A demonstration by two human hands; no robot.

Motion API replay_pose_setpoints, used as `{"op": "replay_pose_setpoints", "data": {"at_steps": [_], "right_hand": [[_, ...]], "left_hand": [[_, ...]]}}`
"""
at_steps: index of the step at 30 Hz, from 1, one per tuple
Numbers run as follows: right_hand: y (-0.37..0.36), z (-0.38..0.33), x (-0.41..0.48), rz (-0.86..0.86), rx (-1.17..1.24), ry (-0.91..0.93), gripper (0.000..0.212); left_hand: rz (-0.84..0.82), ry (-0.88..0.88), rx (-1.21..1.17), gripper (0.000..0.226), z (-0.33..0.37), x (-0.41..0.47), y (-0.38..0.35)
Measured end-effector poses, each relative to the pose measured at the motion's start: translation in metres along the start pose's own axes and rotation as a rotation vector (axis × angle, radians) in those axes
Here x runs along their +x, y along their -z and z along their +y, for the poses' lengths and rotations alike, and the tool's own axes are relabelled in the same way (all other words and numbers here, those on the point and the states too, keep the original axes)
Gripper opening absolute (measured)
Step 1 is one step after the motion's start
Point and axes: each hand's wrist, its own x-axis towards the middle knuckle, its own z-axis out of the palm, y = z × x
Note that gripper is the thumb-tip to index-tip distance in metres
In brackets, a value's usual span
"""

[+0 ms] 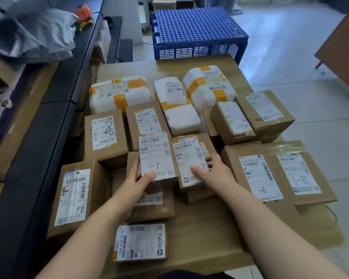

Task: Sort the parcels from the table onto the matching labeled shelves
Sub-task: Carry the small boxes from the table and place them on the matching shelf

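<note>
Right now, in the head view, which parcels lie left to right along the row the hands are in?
1-6 box → 1-7 box gripped by left hand → adjacent box gripped by right hand → 1-8 box → taped 1-8 box

Blue perforated crate (pixel 197 33) sitting on pale tiled floor (pixel 290 47) | grey plastic bags (pixel 28 33) lying crumpled at far left | orange-yellow object (pixel 84 16) resting behind them | brown wooden furniture (pixel 343 47) standing at right
</note>
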Motion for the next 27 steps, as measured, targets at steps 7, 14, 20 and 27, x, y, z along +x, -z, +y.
{"op": "replay_pose_setpoints", "data": {"at_steps": [7, 14, 20, 27], "right_hand": [[0.006, 0.009, -0.006, -0.207, 0.272, 0.09, 0.045], [0.034, 0.028, -0.004, -0.295, 0.488, 0.206, 0.061], [0.047, 0.041, -0.006, -0.616, 0.572, 0.181, 0.051], [0.029, 0.039, -0.047, -0.799, 0.491, 0.174, 0.052]], "left_hand": [[0.079, -0.045, -0.146, 0.052, -0.004, -0.015, -0.013], [0.264, -0.139, -0.334, 0.062, -0.004, -0.05, -0.06], [0.516, -0.124, -0.421, 0.037, -0.032, -0.086, -0.109], [0.733, -0.153, -0.591, 0.041, -0.058, -0.154, -0.137]]}}
